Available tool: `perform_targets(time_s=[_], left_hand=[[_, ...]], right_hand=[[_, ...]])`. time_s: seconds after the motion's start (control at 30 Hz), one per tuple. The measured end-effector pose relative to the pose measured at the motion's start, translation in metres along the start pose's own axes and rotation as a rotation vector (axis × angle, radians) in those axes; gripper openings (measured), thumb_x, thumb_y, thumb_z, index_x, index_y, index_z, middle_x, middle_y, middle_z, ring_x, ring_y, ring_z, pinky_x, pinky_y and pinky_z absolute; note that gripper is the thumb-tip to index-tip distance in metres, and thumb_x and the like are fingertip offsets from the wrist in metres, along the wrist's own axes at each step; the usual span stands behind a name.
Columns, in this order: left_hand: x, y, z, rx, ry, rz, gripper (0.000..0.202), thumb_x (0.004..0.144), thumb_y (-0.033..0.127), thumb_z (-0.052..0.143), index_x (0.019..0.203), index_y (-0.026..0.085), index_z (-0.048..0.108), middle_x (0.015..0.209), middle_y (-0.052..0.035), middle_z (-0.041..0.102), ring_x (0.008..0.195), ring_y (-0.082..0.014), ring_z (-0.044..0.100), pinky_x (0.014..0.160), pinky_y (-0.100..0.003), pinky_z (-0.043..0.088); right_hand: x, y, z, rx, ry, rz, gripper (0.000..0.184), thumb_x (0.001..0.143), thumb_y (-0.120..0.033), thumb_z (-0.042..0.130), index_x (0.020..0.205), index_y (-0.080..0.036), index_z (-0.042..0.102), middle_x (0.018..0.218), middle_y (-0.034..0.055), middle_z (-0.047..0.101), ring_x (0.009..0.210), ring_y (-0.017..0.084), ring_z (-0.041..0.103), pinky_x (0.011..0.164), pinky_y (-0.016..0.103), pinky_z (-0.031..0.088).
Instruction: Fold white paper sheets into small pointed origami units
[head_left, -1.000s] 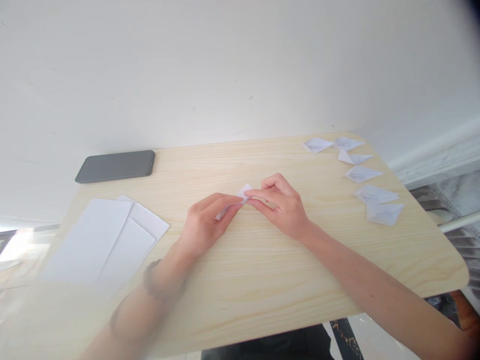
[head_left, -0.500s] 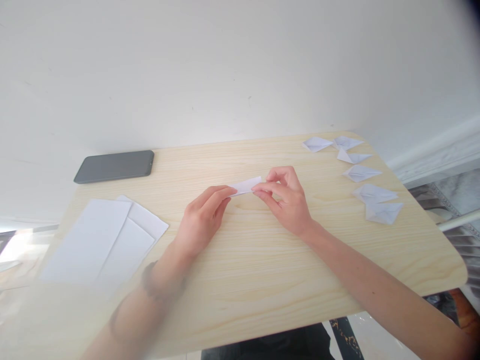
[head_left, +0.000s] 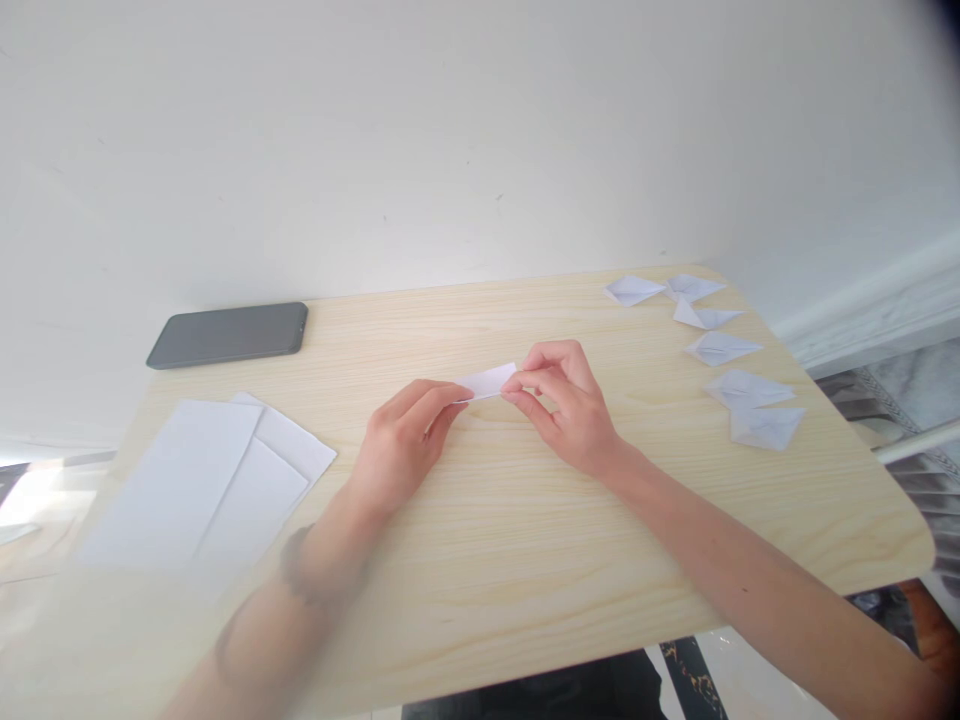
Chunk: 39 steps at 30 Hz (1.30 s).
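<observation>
A small folded piece of white paper (head_left: 487, 381) is held between my two hands over the middle of the table. My left hand (head_left: 409, 432) pinches its left end between thumb and fingers, which cover that end. At the paper's right end, the thumb and index finger of my right hand (head_left: 566, 408) close on the lower corner. Several folded white paper shapes (head_left: 724, 348), pointed at the ends, lie in a curved row to the right of my right hand. Loose white paper sheets (head_left: 180, 480) overlap one another to the left of my left hand.
A dark smartphone (head_left: 229, 335) lies at the table's back left, near the white wall (head_left: 450, 140). The pale wooden table (head_left: 540, 590) has a rounded right corner, with a light rail (head_left: 919, 440) beyond it. My left wrist wears a dark bracelet (head_left: 296, 565).
Both hands and the folded paper have come slightly lower in view. The paper's broad face now shows a little more. The other papers and the phone stay in place.
</observation>
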<state>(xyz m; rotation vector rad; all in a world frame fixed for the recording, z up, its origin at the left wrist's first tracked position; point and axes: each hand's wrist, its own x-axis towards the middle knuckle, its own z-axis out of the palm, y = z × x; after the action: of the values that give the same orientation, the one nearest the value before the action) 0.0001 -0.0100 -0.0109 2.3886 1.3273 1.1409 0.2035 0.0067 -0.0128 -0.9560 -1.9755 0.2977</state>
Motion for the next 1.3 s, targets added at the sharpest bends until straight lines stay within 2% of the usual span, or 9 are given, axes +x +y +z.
perform_targets(time_s=[0.2, 0.4, 0.53, 0.67, 0.87, 1.07, 1.17, 1.3], left_hand=[[-0.001, 0.0, -0.002, -0.049, 0.012, -0.002, 0.017, 0.084, 0.01, 0.054, 0.095, 0.02, 0.062, 0.089, -0.0027, 0.067, 0.079, -0.0131, 0.062, 0.067, -0.024, 0.049], [0.002, 0.005, -0.003, -0.045, -0.014, 0.109, 0.016, 0.081, 0.017, 0.06, 0.096, 0.021, 0.064, 0.091, -0.0052, 0.067, 0.079, -0.0156, 0.062, 0.069, -0.029, 0.051], [0.003, 0.006, -0.003, -0.03, -0.004, 0.146, 0.015, 0.082, 0.013, 0.057, 0.093, 0.021, 0.064, 0.089, -0.0042, 0.067, 0.077, -0.0143, 0.061, 0.066, -0.027, 0.05], [0.002, 0.005, -0.003, -0.016, -0.006, 0.157, 0.016, 0.082, 0.011, 0.056, 0.093, 0.021, 0.063, 0.087, -0.0026, 0.067, 0.076, -0.0129, 0.061, 0.066, -0.025, 0.05], [0.003, 0.003, -0.002, 0.066, -0.008, 0.052, 0.028, 0.086, 0.011, 0.05, 0.11, 0.024, 0.056, 0.105, -0.0046, 0.062, 0.094, -0.0144, 0.06, 0.08, -0.027, 0.051], [0.003, -0.004, -0.001, 0.156, -0.048, -0.026, 0.038, 0.088, 0.011, 0.046, 0.123, 0.026, 0.048, 0.125, -0.0069, 0.054, 0.099, -0.0164, 0.06, 0.083, -0.032, 0.052], [0.002, -0.007, -0.001, 0.153, -0.069, -0.007, 0.037, 0.088, 0.014, 0.048, 0.123, 0.024, 0.049, 0.118, -0.0071, 0.059, 0.101, -0.0189, 0.059, 0.084, -0.035, 0.051], [0.004, -0.007, -0.002, 0.171, -0.043, 0.019, 0.029, 0.086, 0.017, 0.053, 0.115, 0.02, 0.055, 0.094, -0.0054, 0.066, 0.087, -0.0191, 0.057, 0.078, -0.035, 0.049]], right_hand=[[-0.001, 0.002, 0.0, 0.032, -0.004, -0.055, 0.012, 0.083, -0.017, 0.056, 0.091, -0.023, 0.063, 0.095, 0.0053, 0.046, 0.091, 0.016, 0.053, 0.074, 0.033, 0.053], [-0.004, 0.002, 0.003, 0.022, 0.017, -0.098, 0.015, 0.081, -0.015, 0.059, 0.087, -0.026, 0.067, 0.091, 0.0033, 0.051, 0.081, 0.013, 0.055, 0.066, 0.029, 0.051], [-0.005, 0.001, 0.005, 0.037, 0.009, -0.09, 0.015, 0.081, -0.016, 0.06, 0.086, -0.027, 0.068, 0.087, 0.0024, 0.052, 0.079, 0.013, 0.055, 0.061, 0.027, 0.05], [-0.004, 0.001, 0.005, 0.065, -0.019, -0.056, 0.014, 0.081, -0.017, 0.061, 0.087, -0.027, 0.069, 0.09, 0.0027, 0.05, 0.081, 0.012, 0.055, 0.066, 0.028, 0.051], [-0.001, 0.002, 0.003, 0.082, -0.005, 0.073, 0.015, 0.084, -0.02, 0.056, 0.089, -0.026, 0.069, 0.106, 0.0045, 0.055, 0.082, 0.013, 0.059, 0.068, 0.029, 0.053], [-0.002, 0.005, 0.002, 0.039, -0.002, -0.006, 0.019, 0.086, -0.019, 0.054, 0.097, -0.025, 0.068, 0.092, 0.0021, 0.066, 0.082, 0.013, 0.063, 0.07, 0.026, 0.053], [-0.003, 0.006, 0.001, 0.021, -0.011, -0.055, 0.019, 0.085, -0.017, 0.054, 0.098, -0.024, 0.067, 0.093, 0.0026, 0.067, 0.081, 0.012, 0.063, 0.07, 0.025, 0.053], [-0.002, 0.007, -0.001, 0.047, -0.011, -0.076, 0.021, 0.085, -0.015, 0.054, 0.1, -0.024, 0.065, 0.093, 0.0019, 0.068, 0.083, 0.012, 0.064, 0.073, 0.025, 0.053]])
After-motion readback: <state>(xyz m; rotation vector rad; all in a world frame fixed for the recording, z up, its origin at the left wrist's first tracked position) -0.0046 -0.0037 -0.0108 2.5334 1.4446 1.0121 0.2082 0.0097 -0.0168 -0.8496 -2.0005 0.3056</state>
